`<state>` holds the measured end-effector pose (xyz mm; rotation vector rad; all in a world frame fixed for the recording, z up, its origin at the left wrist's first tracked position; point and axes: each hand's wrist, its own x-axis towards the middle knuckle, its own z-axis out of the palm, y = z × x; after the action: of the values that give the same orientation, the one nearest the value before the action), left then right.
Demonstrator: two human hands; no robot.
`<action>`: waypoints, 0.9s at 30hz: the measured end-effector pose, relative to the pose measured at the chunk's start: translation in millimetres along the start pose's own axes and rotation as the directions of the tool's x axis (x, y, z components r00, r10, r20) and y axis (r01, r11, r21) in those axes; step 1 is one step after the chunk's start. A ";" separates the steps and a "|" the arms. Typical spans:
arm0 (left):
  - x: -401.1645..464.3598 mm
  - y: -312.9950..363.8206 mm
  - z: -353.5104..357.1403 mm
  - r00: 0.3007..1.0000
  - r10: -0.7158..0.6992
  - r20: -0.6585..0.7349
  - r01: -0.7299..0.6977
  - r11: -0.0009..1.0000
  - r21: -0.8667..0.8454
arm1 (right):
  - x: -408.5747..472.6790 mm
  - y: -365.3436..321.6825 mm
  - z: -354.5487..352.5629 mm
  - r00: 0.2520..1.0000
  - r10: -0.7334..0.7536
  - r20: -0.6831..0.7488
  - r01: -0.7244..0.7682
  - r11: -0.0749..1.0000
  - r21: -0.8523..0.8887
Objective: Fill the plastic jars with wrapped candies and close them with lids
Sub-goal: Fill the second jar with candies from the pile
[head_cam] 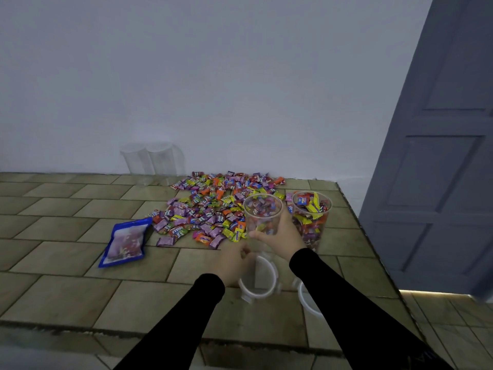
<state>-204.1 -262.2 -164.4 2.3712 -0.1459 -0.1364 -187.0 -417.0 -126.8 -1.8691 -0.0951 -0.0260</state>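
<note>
A wide pile of wrapped candies [213,204] covers the tiled platform. My right hand [280,236] grips a clear plastic jar [262,209] that has some candies at its bottom. Beside it on the right stands a second jar [312,217], filled with candies to the brim. My left hand [234,260] is blurred, with fingers curled, next to a white lid [260,279]; what it holds I cannot tell. Another white lid [306,300] lies half hidden under my right sleeve. Two empty clear jars [152,161] stand by the wall.
A blue candy bag [124,241] lies flat to the left of the pile. The tiled platform [66,263] ends at a front edge near me and a right edge by a grey door [440,156]. A white wall rises behind.
</note>
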 end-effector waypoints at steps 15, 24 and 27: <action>-5.7 11.0 -7.0 0.995 0.046 -0.089 -0.017 0.954 0.301 | -17.7 -16.4 -1.5 0.993 0.116 -0.009 -0.116 0.986 -0.121; 6.3 48.8 -56.8 0.965 0.020 -0.262 0.034 0.979 0.200 | -26.5 -72.1 -26.8 0.998 0.066 -0.020 -0.068 0.871 -0.486; 7.4 63.8 -65.8 0.947 0.051 -0.316 -0.011 0.992 0.128 | -19.2 -90.7 -35.5 0.996 0.014 -0.090 -0.062 0.823 -0.565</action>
<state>-191.8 -264.1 -73.3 2.4771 -0.0366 0.2802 -212.2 -425.3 -31.1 -2.4685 0.0123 -0.1153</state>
